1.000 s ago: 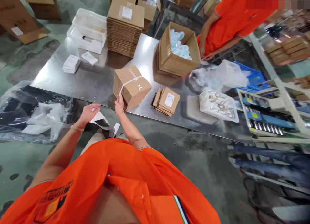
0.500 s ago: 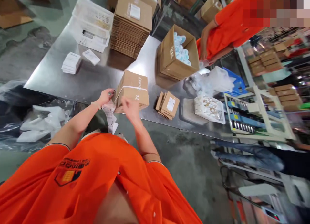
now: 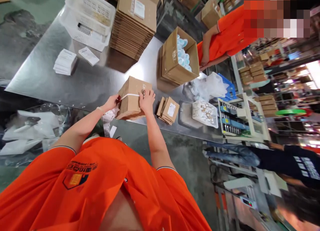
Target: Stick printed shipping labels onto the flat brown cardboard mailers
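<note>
A brown stack of flat cardboard (image 3: 131, 106) lies at the near edge of the metal table, with a white strap (image 3: 132, 94) across its upper face. At its left side my left hand (image 3: 111, 103) is closed, fingertips pinched where the strap meets the edge. My right hand (image 3: 147, 100) rests on the stack's right part, fingers spread over the strap and the printed lettering. Below my left hand hangs a crumpled strip of printed labels (image 3: 107, 122); whether that hand also holds it, I cannot tell.
Folded small cartons (image 3: 169, 110) lie to the right, near a white basket (image 3: 205, 114) of small parts. Behind stand a carton (image 3: 172, 69) of pale blue items, a tall cardboard stack (image 3: 132, 27) and white crates (image 3: 87, 21). Paper slips (image 3: 64, 61) lie left. A co-worker (image 3: 230, 31) stands opposite.
My right hand has moved from the stack's front onto its upper right face, and its fingers have spread. My left hand stays at the left edge. The camera view has shifted.
</note>
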`<state>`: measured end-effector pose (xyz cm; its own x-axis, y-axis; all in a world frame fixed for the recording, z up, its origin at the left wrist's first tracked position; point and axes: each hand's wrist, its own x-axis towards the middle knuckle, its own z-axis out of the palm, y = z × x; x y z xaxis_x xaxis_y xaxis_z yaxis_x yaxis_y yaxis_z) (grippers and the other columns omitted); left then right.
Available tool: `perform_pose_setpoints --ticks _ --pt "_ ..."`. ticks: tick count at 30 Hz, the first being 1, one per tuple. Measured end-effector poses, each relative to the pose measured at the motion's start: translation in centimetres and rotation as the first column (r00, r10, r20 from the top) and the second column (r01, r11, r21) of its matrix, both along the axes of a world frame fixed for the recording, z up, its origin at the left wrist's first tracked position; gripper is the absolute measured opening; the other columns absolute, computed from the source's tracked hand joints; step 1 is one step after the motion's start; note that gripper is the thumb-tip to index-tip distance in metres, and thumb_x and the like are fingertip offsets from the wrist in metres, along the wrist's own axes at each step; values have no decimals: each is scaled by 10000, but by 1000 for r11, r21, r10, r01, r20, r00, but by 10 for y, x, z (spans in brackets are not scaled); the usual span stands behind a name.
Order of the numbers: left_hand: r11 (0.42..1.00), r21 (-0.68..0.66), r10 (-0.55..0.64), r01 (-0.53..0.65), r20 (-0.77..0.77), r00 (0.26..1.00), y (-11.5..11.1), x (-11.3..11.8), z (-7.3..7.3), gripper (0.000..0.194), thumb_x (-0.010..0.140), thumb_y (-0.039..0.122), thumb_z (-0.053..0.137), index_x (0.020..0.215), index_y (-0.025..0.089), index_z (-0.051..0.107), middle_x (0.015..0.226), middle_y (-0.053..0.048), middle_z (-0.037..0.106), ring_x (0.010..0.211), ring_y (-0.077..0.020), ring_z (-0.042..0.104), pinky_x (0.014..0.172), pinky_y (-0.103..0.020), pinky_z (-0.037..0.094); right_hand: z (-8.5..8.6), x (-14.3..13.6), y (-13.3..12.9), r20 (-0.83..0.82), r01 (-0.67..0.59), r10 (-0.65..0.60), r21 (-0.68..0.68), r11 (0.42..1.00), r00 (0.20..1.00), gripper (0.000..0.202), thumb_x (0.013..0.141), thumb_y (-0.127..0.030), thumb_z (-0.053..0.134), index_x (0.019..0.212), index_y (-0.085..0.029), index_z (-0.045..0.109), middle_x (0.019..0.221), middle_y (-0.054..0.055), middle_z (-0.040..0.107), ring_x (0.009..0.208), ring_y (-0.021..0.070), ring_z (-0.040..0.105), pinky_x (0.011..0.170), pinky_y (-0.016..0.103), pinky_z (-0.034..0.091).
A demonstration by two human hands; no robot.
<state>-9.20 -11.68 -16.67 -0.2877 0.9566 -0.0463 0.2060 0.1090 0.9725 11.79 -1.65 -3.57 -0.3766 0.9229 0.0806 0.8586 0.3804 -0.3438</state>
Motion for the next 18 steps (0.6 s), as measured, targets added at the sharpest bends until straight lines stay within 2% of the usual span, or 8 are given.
perform_pose_setpoints --ticks 6,9,11,13,18 --pt "995 15 102 -102 -6 995 -7 11 7 64 952 251 673 902 213 667 820 -42 734 788 -211 627 830 -375 503 -1 0 1 -53 -26 28 34 999 998 437 1185 -547 448 1346 -211 676 1496 226 605 1367 380 551 1186 670 525" --pt "990 11 142 -142 9 990 -8 12 9 149 965 246 633 849 186 703 901 -81 783 848 -210 674 864 -374 527 -3 1 0 -37 -14 15 23 1000 999 440 1184 -532 435 1344 -199 675 1505 238 594 1369 383 548 1180 676 523" --pt "986 -3 164 -164 26 986 -9 12 8 135 929 233 653 822 184 718 935 -92 810 875 -219 694 895 -381 553 -2 1 0 -25 -2 3 16 1000 1000 433 1178 -519 446 1348 -194 676 1516 243 587 1371 387 544 1180 680 520" --pt "984 -22 179 -178 48 983 -10 13 6 121 905 237 675 818 181 738 915 -81 820 883 -227 707 897 -382 573 -1 0 0 -19 3 -3 12 1000 1000 423 1173 -512 461 1352 -196 677 1524 242 586 1369 388 540 1183 680 516" --pt "980 -69 192 -186 92 977 -16 17 2 230 927 321 676 762 182 756 770 -43 772 808 -217 693 805 -363 580 -1 -1 0 8 3 -3 9 1000 1000 426 1183 -510 449 1369 -199 673 1544 242 575 1387 391 535 1188 675 511"
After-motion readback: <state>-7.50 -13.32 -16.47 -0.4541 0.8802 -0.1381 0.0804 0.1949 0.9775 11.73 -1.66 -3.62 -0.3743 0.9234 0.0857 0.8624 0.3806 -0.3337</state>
